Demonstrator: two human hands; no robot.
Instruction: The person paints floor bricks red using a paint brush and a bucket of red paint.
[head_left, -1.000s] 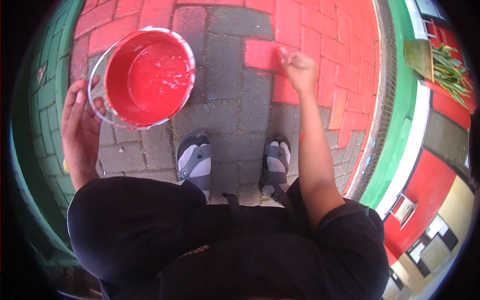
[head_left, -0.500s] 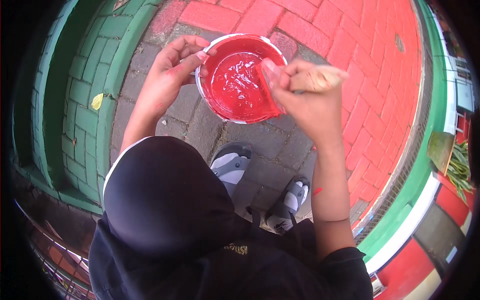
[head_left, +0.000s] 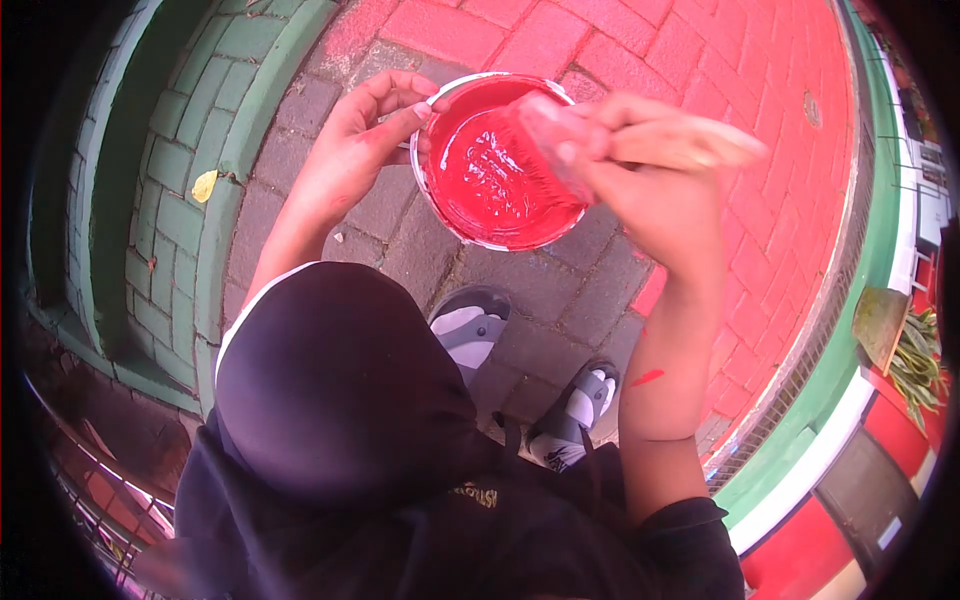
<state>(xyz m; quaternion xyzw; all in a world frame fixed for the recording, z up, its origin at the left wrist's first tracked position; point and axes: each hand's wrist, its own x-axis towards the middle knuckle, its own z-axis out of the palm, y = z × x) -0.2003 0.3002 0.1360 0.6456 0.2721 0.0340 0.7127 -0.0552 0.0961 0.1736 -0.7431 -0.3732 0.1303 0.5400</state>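
Note:
A white-rimmed paint bucket (head_left: 436, 185) with red paint (head_left: 490, 170) inside is held up over the grey pavers. My left hand (head_left: 370, 135) grips its left rim, thumb on top and fingers curled around the edge. In my right hand (head_left: 640, 165) is a wide paintbrush (head_left: 690, 143) with a pale wooden handle pointing right. Its red-coated bristles lie inside the bucket against the right side, a little blurred by motion. A red paint streak marks my right forearm.
Red-painted pavers (head_left: 720, 120) spread to the right, bare grey pavers (head_left: 400, 245) lie below the bucket. On the left runs a green-painted brick step (head_left: 235, 150) with a yellow leaf (head_left: 204, 186). A drain grate (head_left: 800, 360) and a planter (head_left: 880, 325) are at the right.
The brush has turned and moved right and up inside the bucket, its bristles now more spread against the right wall. The bucket and my left hand have shifted slightly right in view.

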